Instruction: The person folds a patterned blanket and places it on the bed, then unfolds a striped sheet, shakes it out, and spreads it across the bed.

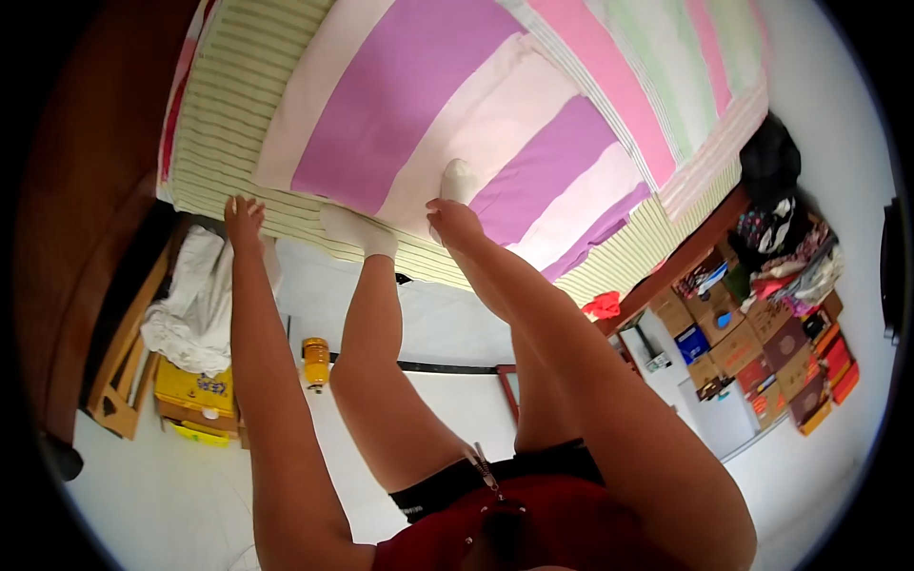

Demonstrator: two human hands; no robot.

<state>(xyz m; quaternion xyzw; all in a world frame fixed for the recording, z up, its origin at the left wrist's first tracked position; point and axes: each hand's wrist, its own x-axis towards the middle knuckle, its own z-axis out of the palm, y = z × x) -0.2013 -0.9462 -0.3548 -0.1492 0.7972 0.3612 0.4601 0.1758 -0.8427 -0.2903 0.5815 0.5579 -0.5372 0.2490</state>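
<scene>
My left hand (245, 221) reaches to the left edge of a green-striped bed sheet (224, 124), fingers apart and nothing held. Further right, my right hand (457, 224) is closed beside my foot in a white sock (459, 181). Whatever its curled fingers grip is hidden; they lie against the sock and the edge of the purple-and-white striped quilt (400, 86). My other foot, in a white sock (347, 226), rests at the bed's edge between the two hands.
A pink-and-green striped cover (657, 76) lies at the upper right. White cloth (195, 305) hangs above a yellow box (193, 385) at left. A bottle of yellow liquid (315, 364) stands on the floor. Cardboard boxes (738, 347) and heaped clothes (795, 262) are at right.
</scene>
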